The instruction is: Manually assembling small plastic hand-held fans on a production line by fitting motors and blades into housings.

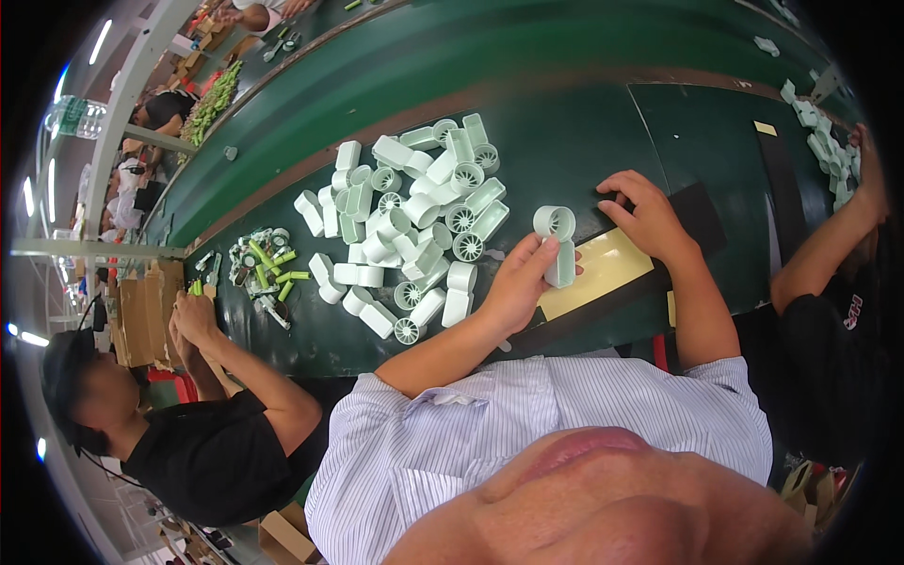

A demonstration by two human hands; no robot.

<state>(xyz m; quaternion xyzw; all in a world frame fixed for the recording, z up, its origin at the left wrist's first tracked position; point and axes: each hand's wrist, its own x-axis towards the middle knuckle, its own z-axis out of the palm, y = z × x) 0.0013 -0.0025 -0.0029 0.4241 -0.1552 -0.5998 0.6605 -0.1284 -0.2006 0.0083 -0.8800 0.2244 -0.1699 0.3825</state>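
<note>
My left hand [520, 284] is closed around a pale green plastic housing [559, 266], its round ring end up and its longer body hanging below. Beside it, my right hand [650, 217] hovers over a yellow sheet [599, 275], fingers curved and a little apart, with nothing visible between them. That sheet lies on a dark flat strip [702, 218] on the green table [565, 132]. Left of my hands spreads a pile of similar pale green housings [400, 221], several showing spoked, fan-like round ends.
At left, a co-worker's hands [195, 315] are near a heap of bright green and silver parts [268, 268]. Another person's arm [829, 240] reaches toward more pale housings [827, 141] at right. A second dark strip [778, 179] lies there. Cardboard boxes [146, 315] stand far left.
</note>
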